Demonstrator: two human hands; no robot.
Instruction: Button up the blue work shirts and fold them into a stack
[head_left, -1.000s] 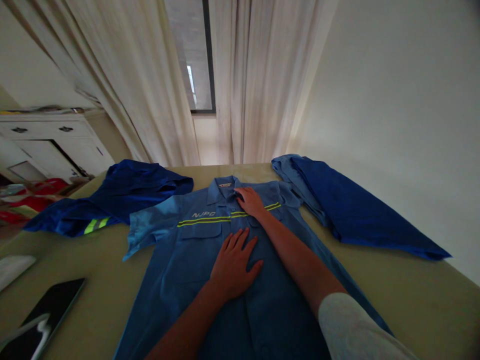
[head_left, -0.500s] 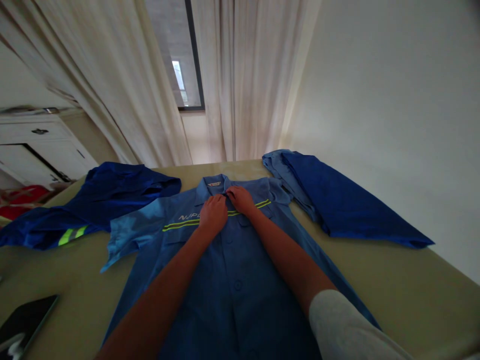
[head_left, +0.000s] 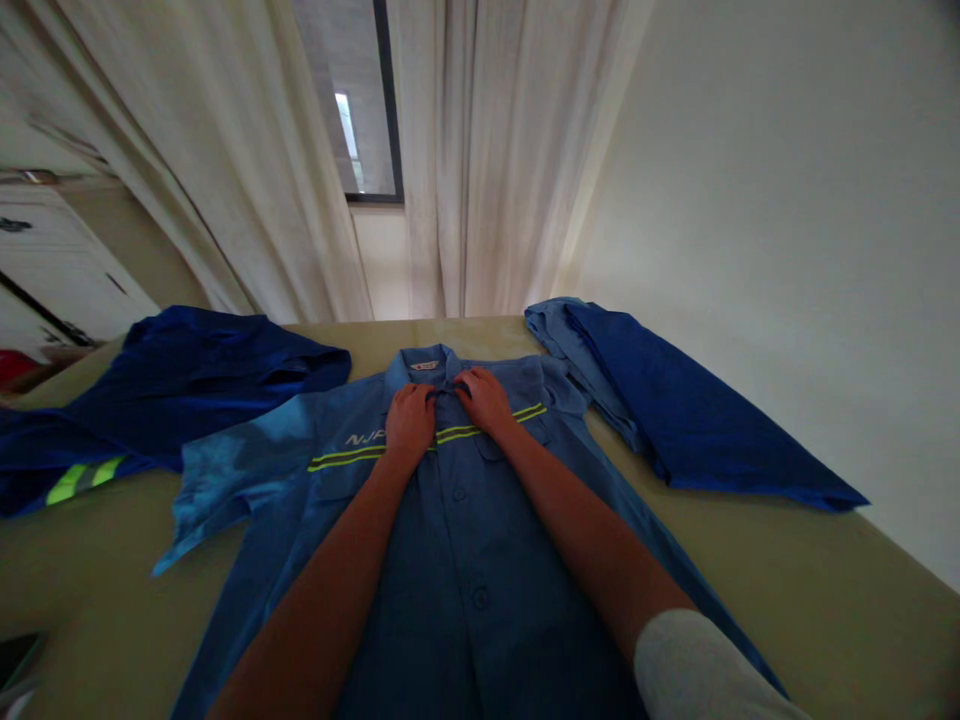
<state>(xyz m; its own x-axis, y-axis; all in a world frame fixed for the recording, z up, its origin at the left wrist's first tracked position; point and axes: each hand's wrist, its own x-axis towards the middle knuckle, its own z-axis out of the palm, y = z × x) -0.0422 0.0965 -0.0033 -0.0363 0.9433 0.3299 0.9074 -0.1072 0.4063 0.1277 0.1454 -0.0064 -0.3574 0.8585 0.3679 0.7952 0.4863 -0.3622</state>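
A blue short-sleeved work shirt [head_left: 420, 580] lies spread face up in front of me, its collar at the far end. Two yellow-green stripes and pale lettering cross the chest, and buttons run down the front. At the left side of the neck opening, my left hand [head_left: 409, 420] pinches the shirt just below the collar. My right hand [head_left: 484, 398] grips the right side of the opening, close by, with bent fingers. A little cloth shows between the two hands. The fingertips are partly hidden.
Dark blue clothing [head_left: 202, 360] with a reflective band lies crumpled at the left. Folded dark blue trousers [head_left: 697, 420] lie at the right over lighter blue cloth [head_left: 577, 345]. A dark flat device [head_left: 19, 655] sits at the lower left. Curtains [head_left: 510, 150] hang behind the table [head_left: 750, 560].
My left hand has moved slightly left, apart from the right hand, so the gap at the collar is wider. The view has shifted a little.
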